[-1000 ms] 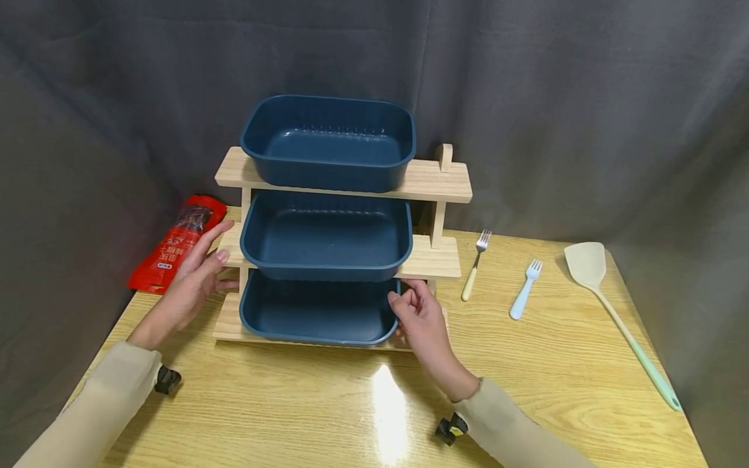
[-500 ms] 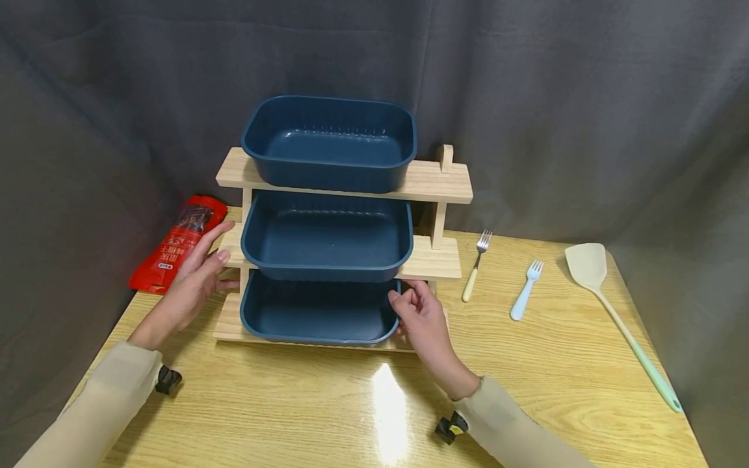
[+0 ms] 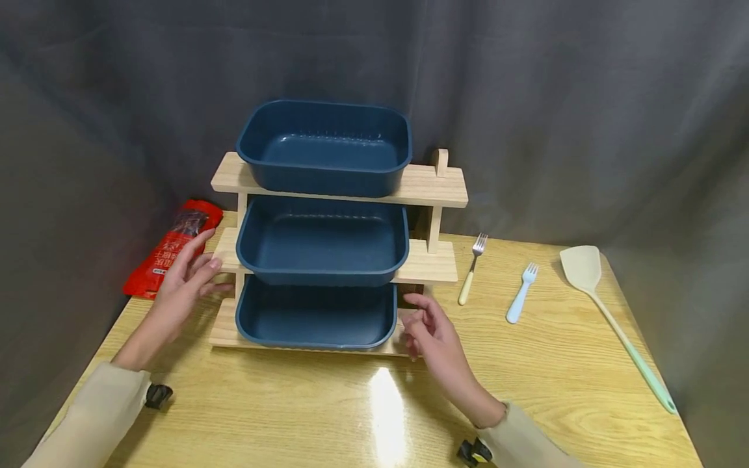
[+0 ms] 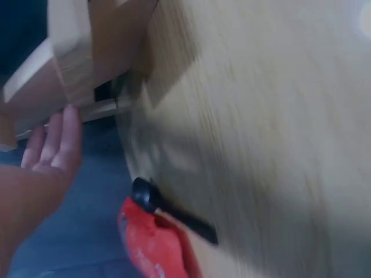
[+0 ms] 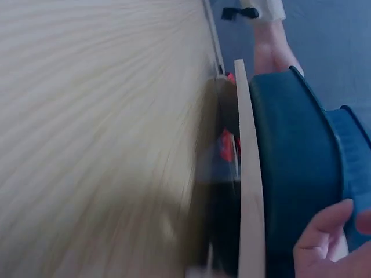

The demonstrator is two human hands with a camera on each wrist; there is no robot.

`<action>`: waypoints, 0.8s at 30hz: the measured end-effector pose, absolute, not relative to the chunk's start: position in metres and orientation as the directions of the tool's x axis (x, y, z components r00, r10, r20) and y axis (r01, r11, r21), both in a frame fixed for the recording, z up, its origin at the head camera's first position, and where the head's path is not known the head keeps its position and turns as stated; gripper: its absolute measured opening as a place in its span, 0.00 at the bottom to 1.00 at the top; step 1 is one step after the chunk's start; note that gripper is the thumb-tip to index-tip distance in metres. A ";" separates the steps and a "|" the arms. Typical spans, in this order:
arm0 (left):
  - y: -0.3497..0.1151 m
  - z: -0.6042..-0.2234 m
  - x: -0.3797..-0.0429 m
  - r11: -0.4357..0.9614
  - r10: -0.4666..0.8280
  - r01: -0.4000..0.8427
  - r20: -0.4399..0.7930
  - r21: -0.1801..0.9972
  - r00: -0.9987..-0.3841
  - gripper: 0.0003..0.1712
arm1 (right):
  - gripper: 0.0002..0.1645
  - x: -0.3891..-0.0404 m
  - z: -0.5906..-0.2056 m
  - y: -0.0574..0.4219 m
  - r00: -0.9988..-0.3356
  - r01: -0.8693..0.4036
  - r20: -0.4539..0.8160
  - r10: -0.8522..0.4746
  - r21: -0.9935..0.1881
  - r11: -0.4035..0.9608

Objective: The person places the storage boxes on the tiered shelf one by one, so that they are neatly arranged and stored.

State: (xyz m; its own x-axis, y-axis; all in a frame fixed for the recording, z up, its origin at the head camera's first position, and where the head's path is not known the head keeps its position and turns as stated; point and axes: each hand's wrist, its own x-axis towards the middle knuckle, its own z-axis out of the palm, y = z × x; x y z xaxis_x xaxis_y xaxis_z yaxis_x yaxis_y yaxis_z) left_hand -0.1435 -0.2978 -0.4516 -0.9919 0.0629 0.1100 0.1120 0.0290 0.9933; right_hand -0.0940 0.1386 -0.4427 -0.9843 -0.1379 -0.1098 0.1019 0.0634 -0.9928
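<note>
A tiered wooden rack (image 3: 430,263) carries a dark blue plastic bin on each shelf: the top bin (image 3: 324,179), the middle bin (image 3: 322,244) and the bottom bin (image 3: 316,318). Just off the bottom bin's right end is my right hand (image 3: 435,335), its fingers loosely bent and holding nothing. My left hand (image 3: 175,292) is at the rack's left side, fingers spread near the middle shelf's end. In the left wrist view, the fingertips (image 4: 71,116) come right up to the pale wood.
A red food packet (image 3: 175,244) lies left of the rack, with a black spoon-like thing (image 4: 174,211) by it. To the right lie a yellow-handled fork (image 3: 473,270), a light blue fork (image 3: 522,292) and a long spatula (image 3: 614,325). Grey curtains (image 3: 556,117) enclose the table.
My right hand has let go of the bottom bin's right rim and drawn back to the right. The left hand has shifted slightly left and down, away from the rack.
</note>
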 end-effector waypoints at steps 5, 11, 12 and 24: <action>-0.305 -0.445 -0.114 0.285 0.049 0.227 0.222 0.931 -0.974 0.34 | 0.13 -0.077 -0.436 0.187 -0.969 -0.125 0.050 -0.242 -0.945 0.303; -0.310 -0.435 -0.073 0.661 0.042 0.207 0.240 0.722 -0.970 0.45 | 0.22 -0.071 -0.429 0.257 -0.893 -0.448 0.257 -0.370 -0.605 0.659; -0.310 -0.434 -0.068 0.697 0.051 0.207 0.241 0.687 -0.969 0.47 | 0.25 -0.072 -0.429 0.268 -0.882 -0.472 0.273 -0.385 -0.538 0.698; -0.298 -0.438 -0.035 0.964 0.086 0.154 0.292 0.218 -0.953 0.58 | 0.48 -0.076 -0.417 0.363 -0.873 -0.455 0.329 -0.361 -0.279 0.846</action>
